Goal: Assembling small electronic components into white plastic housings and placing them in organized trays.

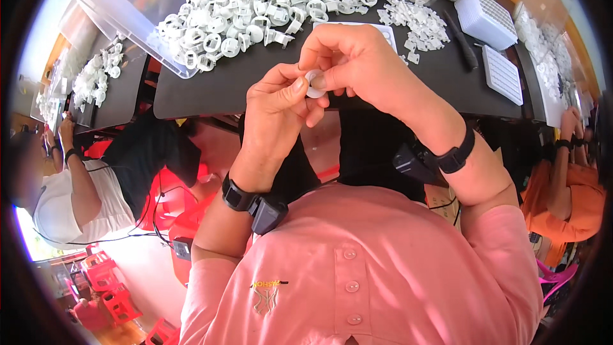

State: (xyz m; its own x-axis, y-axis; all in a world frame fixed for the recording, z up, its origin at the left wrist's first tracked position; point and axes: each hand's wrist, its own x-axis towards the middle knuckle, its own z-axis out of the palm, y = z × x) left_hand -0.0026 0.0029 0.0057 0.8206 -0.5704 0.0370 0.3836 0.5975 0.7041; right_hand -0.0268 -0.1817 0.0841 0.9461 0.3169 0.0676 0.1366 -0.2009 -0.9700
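Observation:
A small round white plastic part (315, 83) is held up between my two hands, in front of the table edge. My left hand (279, 99) pinches it from the left between thumb and fingers. From the right, my right hand (357, 61) grips the same part with thumb and forefinger, its other fingers curled. Just beyond the hands lies a big heap of white ring-shaped plastic parts (249, 9). A white tray (387, 33) is partly hidden behind my right hand, and a pile of small flat white pieces (415, 24) lies beside it.
A clear plastic bin (137, 25) lies tipped at the heap's left. To the right are a dark pen-like tool (461, 41), a stack of white trays (485, 19) and a single white tray (502, 75). People sit at neighbouring tables on both sides; red stools (112, 281) stand behind left.

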